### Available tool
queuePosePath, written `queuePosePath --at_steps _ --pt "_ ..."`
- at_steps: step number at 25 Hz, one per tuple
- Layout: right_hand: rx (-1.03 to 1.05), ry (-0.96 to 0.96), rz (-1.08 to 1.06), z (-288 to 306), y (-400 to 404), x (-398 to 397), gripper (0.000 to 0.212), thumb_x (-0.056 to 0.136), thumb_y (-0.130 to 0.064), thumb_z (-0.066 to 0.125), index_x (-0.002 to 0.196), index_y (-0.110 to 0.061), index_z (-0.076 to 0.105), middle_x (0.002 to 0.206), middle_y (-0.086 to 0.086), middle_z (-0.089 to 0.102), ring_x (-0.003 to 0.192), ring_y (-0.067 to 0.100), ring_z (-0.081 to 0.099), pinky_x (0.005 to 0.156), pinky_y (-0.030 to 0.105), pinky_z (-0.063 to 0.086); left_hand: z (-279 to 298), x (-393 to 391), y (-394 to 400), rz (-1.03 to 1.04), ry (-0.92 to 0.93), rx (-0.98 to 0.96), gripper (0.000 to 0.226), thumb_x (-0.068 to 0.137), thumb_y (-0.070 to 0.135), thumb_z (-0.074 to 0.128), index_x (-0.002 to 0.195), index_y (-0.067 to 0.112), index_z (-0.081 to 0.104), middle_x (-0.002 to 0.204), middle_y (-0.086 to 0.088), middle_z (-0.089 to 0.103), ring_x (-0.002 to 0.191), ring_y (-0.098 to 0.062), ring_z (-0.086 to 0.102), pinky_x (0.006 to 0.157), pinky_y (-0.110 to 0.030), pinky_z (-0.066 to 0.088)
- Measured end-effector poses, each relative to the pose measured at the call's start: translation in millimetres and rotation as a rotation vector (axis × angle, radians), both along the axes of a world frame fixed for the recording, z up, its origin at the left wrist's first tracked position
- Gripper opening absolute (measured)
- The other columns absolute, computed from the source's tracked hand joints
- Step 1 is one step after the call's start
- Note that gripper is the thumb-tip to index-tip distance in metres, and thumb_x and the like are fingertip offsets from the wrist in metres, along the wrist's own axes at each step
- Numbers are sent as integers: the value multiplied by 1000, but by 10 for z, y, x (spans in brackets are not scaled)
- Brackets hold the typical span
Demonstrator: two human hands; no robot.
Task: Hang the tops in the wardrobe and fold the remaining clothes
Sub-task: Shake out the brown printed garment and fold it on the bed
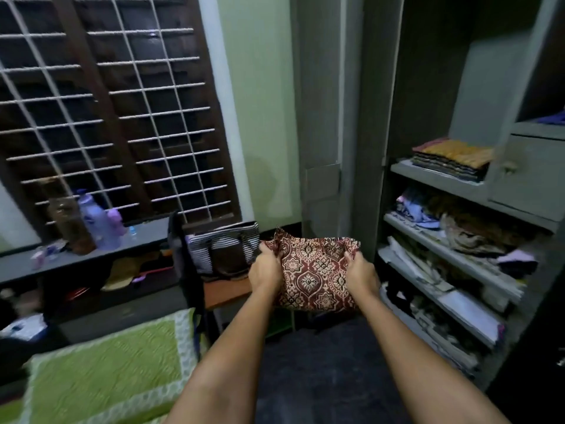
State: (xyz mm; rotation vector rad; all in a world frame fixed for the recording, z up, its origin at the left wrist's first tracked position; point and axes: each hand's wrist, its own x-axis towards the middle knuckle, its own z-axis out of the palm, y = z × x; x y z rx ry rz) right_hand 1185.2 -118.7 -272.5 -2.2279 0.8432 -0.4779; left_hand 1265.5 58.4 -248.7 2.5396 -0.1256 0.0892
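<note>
Beside the wardrobe (458, 240), left hand (265, 270) and right hand (360, 272) grip folded patterned cloth (315, 270).

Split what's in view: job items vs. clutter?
Job:
- left hand and right hand, both gripping the folded maroon printed garment
- open wardrobe with stacked clothes on its shelves

Lying about:
- striped bag
- purple bottle on the window ledge
- green bedspread

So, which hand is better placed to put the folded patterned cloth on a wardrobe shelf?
The right hand, probably. Both hands grip the folded patterned cloth, but the right one is nearer the wardrobe shelves; the left hand is on the far side.
</note>
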Motion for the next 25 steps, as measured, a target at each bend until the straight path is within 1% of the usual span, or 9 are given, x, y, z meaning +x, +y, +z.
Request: queuePosePath --at_steps 3,7,11,13,16,18,21,23,25 --pt "-133 2 -66 -1 -530 510 29 102 -30 32 116 -11 50 102 22 66 90 36 64 63 34 40 15 660 -595 -97 21 24 40 101 39 35 115 8 57 117 -18 63 109 -35 59 83 -37 45" --pt "-211 -36 -161 130 -1378 1191 36 103 -26 33 136 -17 44 107 23 66 94 37 63 66 34 40 19 1521 -1544 -156 77 -91 42 100 42 39 110 7 61 117 -17 63 108 -35 59 85 -35 45" --pt "-214 -2 -273 326 -2385 1696 35 102 -24 30 134 -18 43 109 23 64 97 37 62 69 36 40 169 2307 -2646 -310 142 -287 42 94 39 55 114 3 59 120 -17 62 110 -33 58 91 -36 45" --pt "-189 -18 -377 458 -2873 1860 33 103 -27 31 131 -17 45 107 22 64 93 37 62 68 36 43 328 2592 -3244 -409 123 -360 41 92 36 59 119 7 57 122 -14 62 112 -29 58 95 -37 46" --pt "-164 -50 -514 639 -3502 2010 38 104 -35 29 131 -15 47 111 21 63 97 37 61 77 40 50 548 2900 -4080 -553 19 -374 38 94 32 57 127 13 55 125 -12 62 114 -29 58 96 -36 45" --pt "-184 -56 -585 756 -3923 2135 40 104 -35 28 133 -14 44 114 22 62 102 38 59 81 41 48 684 3133 -4646 -640 -55 -351 36 94 33 56 126 14 57 123 -14 63 113 -31 59 94 -36 45" --pt "-219 -56 -661 944 -4533 2359 43 104 -34 28 140 -14 39 124 24 57 111 40 55 86 41 45 821 3480 -5463 -748 -96 -359 37 94 32 56 127 14 56 124 -15 62 114 -32 58 93 -36 45" --pt "-258 -93 -712 1034 -4997 2556 41 104 -33 30 137 -12 42 127 24 54 112 41 54 88 42 44 898 3705 -6023 -803 -112 -411 39 94 34 57 127 13 55 125 -15 61 116 -33 57 94 -36 44" --pt "-285 -123 -782 1105 -5456 2718 38 103 -33 31 126 -9 47 124 24 54 110 40 54 87 41 44 1004 3910 -6558 -840 -124 -451 40 92 37 59 124 12 57 123 -13 63 115 -32 57 94 -38 45"
